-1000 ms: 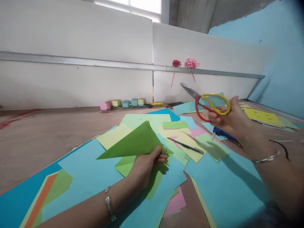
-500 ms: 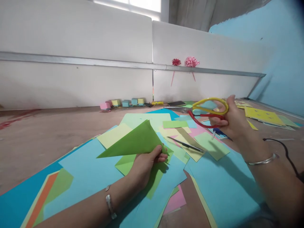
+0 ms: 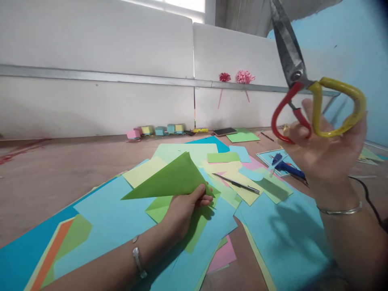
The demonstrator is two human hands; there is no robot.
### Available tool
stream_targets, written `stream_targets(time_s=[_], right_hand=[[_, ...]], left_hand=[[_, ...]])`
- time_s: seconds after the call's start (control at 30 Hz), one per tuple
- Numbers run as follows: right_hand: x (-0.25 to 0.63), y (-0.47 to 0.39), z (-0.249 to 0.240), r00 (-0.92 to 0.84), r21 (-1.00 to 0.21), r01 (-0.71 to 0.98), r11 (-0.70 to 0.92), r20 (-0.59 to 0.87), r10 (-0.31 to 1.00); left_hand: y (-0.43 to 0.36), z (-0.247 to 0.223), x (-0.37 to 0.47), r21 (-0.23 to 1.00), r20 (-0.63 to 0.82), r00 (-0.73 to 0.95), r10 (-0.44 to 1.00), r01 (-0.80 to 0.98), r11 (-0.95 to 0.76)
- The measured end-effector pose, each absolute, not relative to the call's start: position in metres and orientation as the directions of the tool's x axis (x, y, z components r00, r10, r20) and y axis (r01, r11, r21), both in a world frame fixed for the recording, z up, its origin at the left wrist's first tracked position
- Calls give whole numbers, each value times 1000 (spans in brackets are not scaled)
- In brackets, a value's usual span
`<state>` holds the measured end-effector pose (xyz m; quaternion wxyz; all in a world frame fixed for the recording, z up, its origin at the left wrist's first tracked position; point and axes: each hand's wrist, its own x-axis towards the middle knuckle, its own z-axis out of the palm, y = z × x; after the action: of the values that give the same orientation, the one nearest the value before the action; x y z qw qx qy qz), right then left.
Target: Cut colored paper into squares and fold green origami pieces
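My left hand pinches the right corner of a folded green paper, which tilts up in a triangle above the sheets. Under it lies another piece of green paper. Raised at the right, my right hand has its fingers at the handles of a pair of scissors. One handle is red, the other yellow, and the metal blades point up with their edges together. A wide gap separates the scissors from the folded paper. A pen rests on pale yellow paper between the hands.
Large light blue sheets spread over the table. A blue glue gun lies near my right wrist. Small paper cubes, a glue stick and a dark phone line the back. Paper flowers hang from the rail.
My right hand has lifted and turned, swinging the scissors from pointing left to pointing up. My left hand and the folded green paper have barely moved.
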<state>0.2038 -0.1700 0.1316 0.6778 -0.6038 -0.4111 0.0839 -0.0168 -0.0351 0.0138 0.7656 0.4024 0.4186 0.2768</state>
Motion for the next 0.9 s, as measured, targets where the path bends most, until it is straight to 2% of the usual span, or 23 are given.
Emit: stream_targets(time_s=[0.13, 0.2, 0.27, 0.37, 0.43, 0.5, 0.57, 0.63, 0.7, 0.77, 0.83, 0.9], right_hand=[[182, -159, 124, 485, -926, 307, 221, 352, 800], [173, -149, 125, 414, -937, 263, 228, 323, 851], [165, -139, 130, 425, -945, 225, 238, 315, 848], [148, -128, 133, 418, -916, 174, 361, 401, 815], [131, -121, 127, 271, -898, 103, 429, 440, 856], [113, -114, 114, 45, -917, -39, 398, 396, 917], [101, -105, 102, -96, -914, -214, 345, 371, 923], [99, -97, 94, -90, -898, -275, 343, 379, 921], [106, -91, 91, -37, -889, -227, 399, 417, 908], [119, -88, 89, -39, -905, -90, 416, 421, 906], [132, -88, 89, -33, -938, 126, 324, 322, 946], [145, -85, 95, 49, -924, 311, 221, 247, 968]], left_hand=[[-34, 12, -16, 829, -443, 451, 774, -121, 545], [-31, 13, -16, 820, -432, 433, 791, -177, 545], [-26, 14, -15, 809, -406, 424, 810, -246, 534], [-17, 16, -14, 787, -404, 389, 828, -313, 531], [-10, 15, -13, 784, -411, 372, 832, -322, 531], [-4, 12, -13, 789, -403, 371, 837, -322, 523], [0, 9, -12, 797, -377, 377, 846, -334, 504], [3, 8, -12, 796, -353, 375, 857, -361, 486], [5, 9, -12, 791, -345, 369, 863, -381, 480], [5, 10, -12, 786, -350, 369, 861, -385, 484], [6, 11, -12, 783, -359, 373, 856, -378, 494], [7, 10, -12, 784, -368, 375, 851, -367, 501]])
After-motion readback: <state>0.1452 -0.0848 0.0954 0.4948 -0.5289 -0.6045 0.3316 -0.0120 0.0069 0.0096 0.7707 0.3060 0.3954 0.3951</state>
